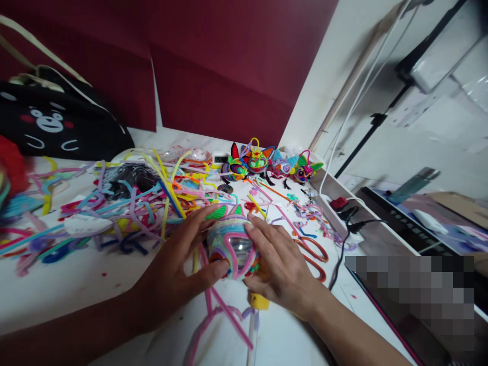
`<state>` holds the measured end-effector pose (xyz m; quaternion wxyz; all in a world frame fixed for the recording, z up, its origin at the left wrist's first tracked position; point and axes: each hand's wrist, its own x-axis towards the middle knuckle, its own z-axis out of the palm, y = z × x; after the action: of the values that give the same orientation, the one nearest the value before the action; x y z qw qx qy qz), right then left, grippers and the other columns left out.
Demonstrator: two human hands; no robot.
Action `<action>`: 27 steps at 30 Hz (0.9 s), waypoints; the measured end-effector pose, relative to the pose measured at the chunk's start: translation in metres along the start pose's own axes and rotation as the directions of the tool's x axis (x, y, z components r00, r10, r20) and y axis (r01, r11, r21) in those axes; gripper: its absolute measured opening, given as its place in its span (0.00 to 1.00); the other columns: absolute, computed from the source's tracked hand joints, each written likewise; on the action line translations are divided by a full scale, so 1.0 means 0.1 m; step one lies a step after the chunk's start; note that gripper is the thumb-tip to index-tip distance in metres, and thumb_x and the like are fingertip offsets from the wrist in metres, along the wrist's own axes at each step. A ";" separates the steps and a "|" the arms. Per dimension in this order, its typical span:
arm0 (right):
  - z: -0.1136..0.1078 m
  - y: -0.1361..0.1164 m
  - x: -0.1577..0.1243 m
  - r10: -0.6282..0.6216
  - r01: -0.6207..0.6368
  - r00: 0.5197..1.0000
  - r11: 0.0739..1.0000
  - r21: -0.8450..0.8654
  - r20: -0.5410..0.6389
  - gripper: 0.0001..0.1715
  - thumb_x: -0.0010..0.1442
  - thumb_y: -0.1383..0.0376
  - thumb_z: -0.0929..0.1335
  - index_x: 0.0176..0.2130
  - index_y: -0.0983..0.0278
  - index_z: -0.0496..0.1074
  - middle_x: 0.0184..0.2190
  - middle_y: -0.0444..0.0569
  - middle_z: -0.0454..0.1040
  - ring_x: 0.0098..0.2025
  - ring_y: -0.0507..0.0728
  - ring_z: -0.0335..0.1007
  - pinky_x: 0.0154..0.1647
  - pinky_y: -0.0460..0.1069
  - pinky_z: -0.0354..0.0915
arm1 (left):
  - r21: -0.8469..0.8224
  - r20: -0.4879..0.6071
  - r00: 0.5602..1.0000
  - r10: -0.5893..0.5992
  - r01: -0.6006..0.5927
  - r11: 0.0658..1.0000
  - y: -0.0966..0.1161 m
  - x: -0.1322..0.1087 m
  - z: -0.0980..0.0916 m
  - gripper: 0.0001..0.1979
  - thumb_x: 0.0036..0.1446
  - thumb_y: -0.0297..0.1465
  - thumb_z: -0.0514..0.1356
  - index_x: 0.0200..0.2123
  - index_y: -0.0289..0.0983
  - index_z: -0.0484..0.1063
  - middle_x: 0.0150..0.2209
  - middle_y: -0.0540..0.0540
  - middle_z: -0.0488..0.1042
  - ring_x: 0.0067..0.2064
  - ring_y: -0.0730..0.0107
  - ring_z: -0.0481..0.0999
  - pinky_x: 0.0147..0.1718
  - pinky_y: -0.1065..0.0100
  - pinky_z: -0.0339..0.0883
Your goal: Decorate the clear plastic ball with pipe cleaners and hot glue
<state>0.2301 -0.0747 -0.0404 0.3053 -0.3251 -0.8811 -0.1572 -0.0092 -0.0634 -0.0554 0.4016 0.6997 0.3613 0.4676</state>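
Note:
Between both hands, above the white table, is a ball-shaped ornament (231, 239) covered in pastel pipe cleaners, with a clear window and small green-and-pink ears on top. My left hand (181, 264) grips its left side, thumb pressed on the lower front. Against its right side my right hand (278, 259) is wrapped, fingers over the upper edge. Beneath the ornament lie loose pink pipe cleaners (231, 317) and a yellow-tipped clear stick (259, 301). Orange-handled scissors (316, 254) rest just right of my right hand; their blades are hidden.
Tangled pipe cleaners (129, 203) cover the table's left and middle. Several finished animal-head ornaments (259, 160) stand at the back. A black bag (57, 117) sits back left. Along the right edge run a white ledge (373, 239) and a black cable (339, 264). A red blurred shape (13, 168) shows far left.

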 end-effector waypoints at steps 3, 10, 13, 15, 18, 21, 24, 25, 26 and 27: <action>0.01 0.00 -0.01 -0.018 0.018 1.000 1.000 0.007 -0.003 0.38 0.69 0.56 0.63 0.69 0.72 0.51 0.63 0.70 0.66 0.64 0.67 0.65 0.58 0.61 0.66 | -0.109 0.011 0.996 -0.094 0.094 0.990 0.02 0.04 -0.01 0.32 0.59 0.47 0.64 0.64 0.50 0.63 0.67 0.42 0.65 0.67 0.44 0.66 0.62 0.47 0.68; -0.01 -0.02 0.00 -0.060 0.060 0.998 0.998 -0.017 0.020 0.35 0.70 0.57 0.62 0.67 0.74 0.55 0.64 0.72 0.65 0.59 0.68 0.68 0.56 0.62 0.66 | -0.210 -0.004 0.988 -0.153 0.149 0.966 0.09 0.11 -0.01 0.25 0.56 0.47 0.67 0.54 0.46 0.74 0.56 0.43 0.78 0.58 0.47 0.77 0.54 0.52 0.76; -0.02 -0.02 0.01 -0.082 0.082 0.997 0.996 -0.041 0.018 0.35 0.70 0.57 0.61 0.67 0.75 0.56 0.63 0.71 0.66 0.58 0.68 0.69 0.55 0.61 0.67 | -0.244 0.040 0.981 -0.191 0.195 0.950 0.13 0.14 -0.02 0.24 0.55 0.46 0.68 0.52 0.43 0.74 0.51 0.43 0.81 0.55 0.49 0.79 0.51 0.53 0.78; -0.03 -0.01 0.02 -0.092 0.093 0.996 0.995 -0.047 0.022 0.35 0.71 0.55 0.60 0.68 0.74 0.55 0.62 0.71 0.67 0.58 0.68 0.70 0.54 0.61 0.68 | -0.249 0.037 0.980 -0.198 0.201 0.947 0.15 0.15 -0.02 0.23 0.54 0.46 0.69 0.50 0.42 0.74 0.50 0.43 0.81 0.54 0.50 0.80 0.50 0.53 0.79; -0.05 0.00 0.03 -0.113 0.114 0.993 0.992 -0.053 0.013 0.33 0.72 0.56 0.59 0.67 0.73 0.57 0.62 0.70 0.68 0.57 0.68 0.70 0.53 0.62 0.68 | -0.245 0.053 0.978 -0.200 0.207 0.947 0.19 0.17 -0.05 0.20 0.54 0.45 0.69 0.47 0.43 0.74 0.48 0.44 0.82 0.53 0.51 0.81 0.49 0.55 0.79; -0.06 0.00 0.04 -0.143 0.143 0.990 0.988 -0.049 0.008 0.29 0.71 0.59 0.60 0.64 0.75 0.61 0.61 0.71 0.69 0.58 0.68 0.69 0.53 0.62 0.68 | -0.232 0.106 0.973 -0.205 0.225 0.946 0.26 0.18 -0.09 0.16 0.55 0.41 0.69 0.45 0.44 0.74 0.47 0.47 0.82 0.52 0.54 0.81 0.49 0.57 0.79; -0.07 -0.01 0.04 -0.158 0.158 0.987 0.986 -0.044 0.011 0.27 0.70 0.60 0.61 0.61 0.76 0.63 0.59 0.71 0.70 0.59 0.68 0.69 0.53 0.62 0.68 | -0.241 0.137 0.966 -0.218 0.246 0.939 0.33 0.19 -0.11 0.13 0.56 0.38 0.68 0.44 0.43 0.73 0.44 0.49 0.82 0.50 0.59 0.81 0.46 0.61 0.79; -0.07 -0.01 0.04 -0.162 0.162 0.987 0.986 -0.045 0.006 0.27 0.70 0.60 0.61 0.61 0.76 0.64 0.59 0.71 0.70 0.59 0.68 0.69 0.52 0.62 0.69 | -0.247 0.141 0.966 -0.218 0.248 0.937 0.34 0.20 -0.12 0.13 0.56 0.37 0.68 0.43 0.43 0.73 0.43 0.50 0.82 0.49 0.60 0.81 0.45 0.62 0.78; -0.07 -0.01 0.04 -0.164 0.163 0.987 0.985 -0.047 -0.001 0.27 0.70 0.60 0.61 0.61 0.75 0.64 0.59 0.71 0.70 0.58 0.68 0.69 0.52 0.61 0.69 | -0.251 0.140 0.966 -0.215 0.245 0.936 0.34 0.20 -0.12 0.13 0.56 0.37 0.68 0.43 0.43 0.73 0.43 0.51 0.82 0.49 0.61 0.81 0.45 0.63 0.78; -0.07 -0.01 0.04 -0.165 0.164 0.986 0.985 -0.048 -0.009 0.27 0.70 0.60 0.62 0.60 0.75 0.64 0.59 0.70 0.70 0.58 0.68 0.69 0.52 0.61 0.69 | -0.252 0.141 0.966 -0.215 0.245 0.936 0.34 0.20 -0.12 0.12 0.56 0.37 0.68 0.43 0.43 0.73 0.43 0.51 0.82 0.49 0.62 0.81 0.45 0.64 0.78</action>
<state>0.2302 -0.0764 -0.0325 0.2891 -0.2575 -0.8990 -0.2047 -0.0105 -0.0571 -0.0151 0.5637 0.6170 0.3514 0.4221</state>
